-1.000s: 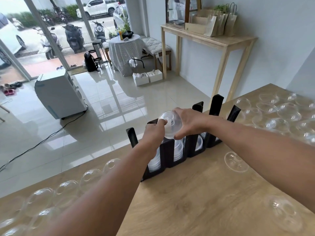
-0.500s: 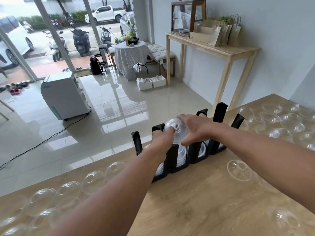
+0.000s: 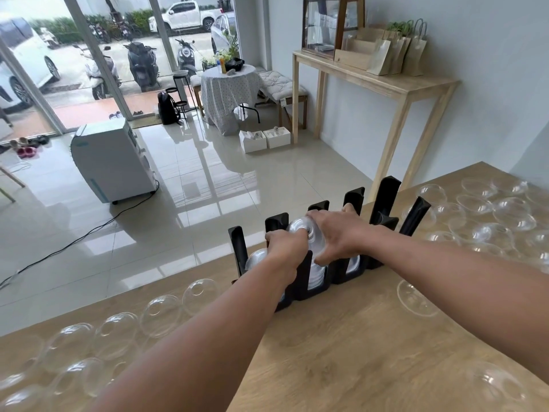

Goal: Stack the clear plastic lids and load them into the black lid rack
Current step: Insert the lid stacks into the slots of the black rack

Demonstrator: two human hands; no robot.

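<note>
Above the black rack (image 3: 309, 281), both hands (image 3: 285, 248) (image 3: 341, 236) apparently grip a lid stack (image 3: 306, 233) amid loose lids (image 3: 160, 315).

**Clear plastic, matt black, pale wood**

You worked on a worktop (image 3: 341, 346) of light wood with a smooth, matt grain. The lids (image 3: 162, 315) you spread across it were thin clear plastic, glossy and catching highlights. The lid rack (image 3: 386, 197) looked like black plastic, smooth with a dull sheen. Beyond it, the floor (image 3: 178, 209) was pale tile, polished enough to mirror the windows.
</note>
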